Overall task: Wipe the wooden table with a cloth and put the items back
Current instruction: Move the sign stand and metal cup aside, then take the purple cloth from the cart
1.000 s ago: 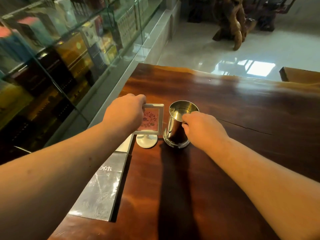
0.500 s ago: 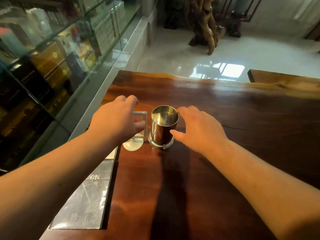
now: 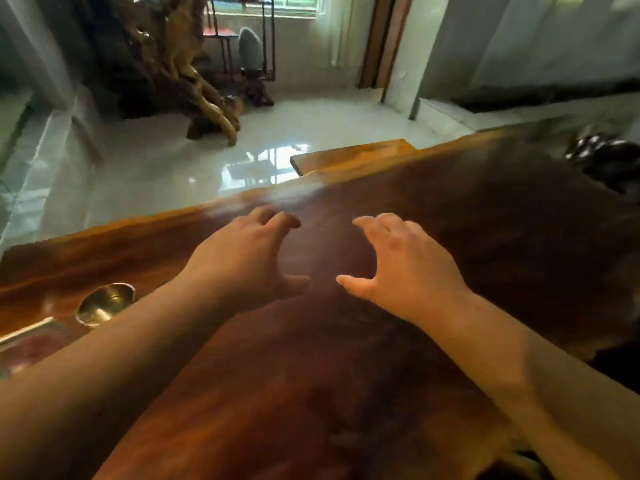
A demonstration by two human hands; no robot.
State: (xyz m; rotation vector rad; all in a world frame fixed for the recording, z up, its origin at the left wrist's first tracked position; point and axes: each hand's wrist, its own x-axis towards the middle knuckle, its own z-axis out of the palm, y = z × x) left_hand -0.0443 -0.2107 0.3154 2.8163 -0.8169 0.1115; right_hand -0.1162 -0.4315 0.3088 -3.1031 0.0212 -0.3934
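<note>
— Where are the hands right now?

— Both out over the middle of the wooden bench (image 3: 346,393). The left hand (image 3: 242,261) and the right hand (image 3: 405,268) face each other, palms turned inward, with a gap of bare wood between them.

— Holding anything?

— No. The fingers (image 3: 277,218) of the left hand are spread and curled loosely, grasping nothing, and the right hand's are the same: loose and empty, thumb pointing toward the left thumb.

— And the metal cup (image 3: 105,303)?

— Down at the lower left of the frame, standing on the bench just beyond the left forearm. It is well apart from both sets of fingers; neither hand touches it. You see mostly its shiny rim and inside.

— Anything beside it?

— A pale flat edge (image 3: 27,332) at the far left border, just beside the cup. The view is smeared there, so I cannot tell what it is.

— The far side?

— At the upper right of the frame a dark object with pale spots (image 3: 602,150) lies on the bench, blurred. Past the bench edge is glossy pale floor (image 3: 156,168), with a gnarled wood root sculpture (image 3: 194,84) at the upper left.
</note>
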